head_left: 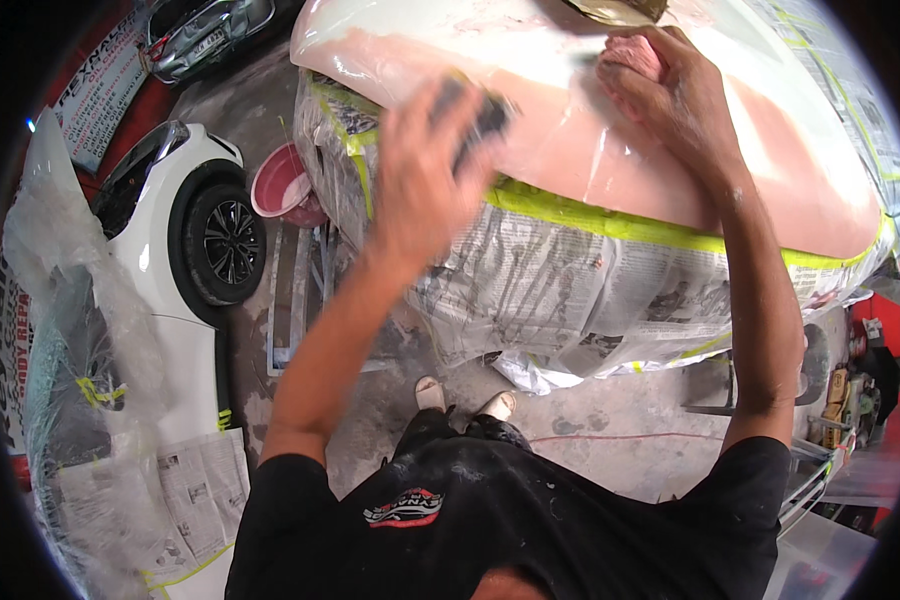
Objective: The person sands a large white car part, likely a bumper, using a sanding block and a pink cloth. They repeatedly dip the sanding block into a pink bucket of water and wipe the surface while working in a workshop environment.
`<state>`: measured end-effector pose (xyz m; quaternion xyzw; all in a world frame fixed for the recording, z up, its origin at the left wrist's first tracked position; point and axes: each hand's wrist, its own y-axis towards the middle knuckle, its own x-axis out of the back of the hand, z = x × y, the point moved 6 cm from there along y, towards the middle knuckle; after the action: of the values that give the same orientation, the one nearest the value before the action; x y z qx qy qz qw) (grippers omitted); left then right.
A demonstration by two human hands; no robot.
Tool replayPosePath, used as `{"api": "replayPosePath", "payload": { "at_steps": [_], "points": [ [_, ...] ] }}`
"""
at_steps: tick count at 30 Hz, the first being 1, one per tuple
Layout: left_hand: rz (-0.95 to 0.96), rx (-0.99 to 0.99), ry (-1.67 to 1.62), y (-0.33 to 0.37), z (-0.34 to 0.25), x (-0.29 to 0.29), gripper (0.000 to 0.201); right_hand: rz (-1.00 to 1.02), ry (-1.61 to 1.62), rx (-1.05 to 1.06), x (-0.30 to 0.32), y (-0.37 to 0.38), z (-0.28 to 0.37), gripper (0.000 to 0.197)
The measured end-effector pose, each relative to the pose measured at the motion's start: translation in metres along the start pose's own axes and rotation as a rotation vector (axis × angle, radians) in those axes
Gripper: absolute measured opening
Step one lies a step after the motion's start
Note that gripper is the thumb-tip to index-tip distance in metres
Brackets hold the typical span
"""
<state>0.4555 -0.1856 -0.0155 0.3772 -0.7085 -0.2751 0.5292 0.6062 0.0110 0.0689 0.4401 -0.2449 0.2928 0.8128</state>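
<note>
A car body panel (610, 160), white with broad pinkish patches and a wet shine, spreads out in front of me. My left hand (420, 175), smeared by motion, is closed around a dark block (488, 120) that looks like a sanding block, over the panel's near left edge. Farther right, my right hand (685, 100) squeezes a wet, crumpled pink cloth (632, 62) against the panel's surface. Pale smears cover its fingers. Beyond the hands lies a brownish object (615, 8), cut off by the upper edge.
Newspaper masking (570, 275) hangs below the panel, held by yellow-green tape (590, 215). On the floor at left stand a pink basin (280, 180) and a metal frame (282, 300). A white car (185, 260), partly under plastic sheeting, flanks me. A thin red line crosses the floor.
</note>
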Motion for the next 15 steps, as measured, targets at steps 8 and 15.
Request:
{"api": "replayPosePath", "payload": {
  "at_steps": [8, 15],
  "points": [
    [0.061, -0.04, -0.054, 0.075, 0.014, -0.022, 0.046, -0.156, -0.012, 0.035, 0.019, 0.003, 0.021, 0.016],
    [-0.095, -0.164, -0.028, -0.031, -0.058, -0.006, 0.049, -0.212, -0.163, -0.095, 0.064, -0.035, -0.037, 0.041]
  ]
}}
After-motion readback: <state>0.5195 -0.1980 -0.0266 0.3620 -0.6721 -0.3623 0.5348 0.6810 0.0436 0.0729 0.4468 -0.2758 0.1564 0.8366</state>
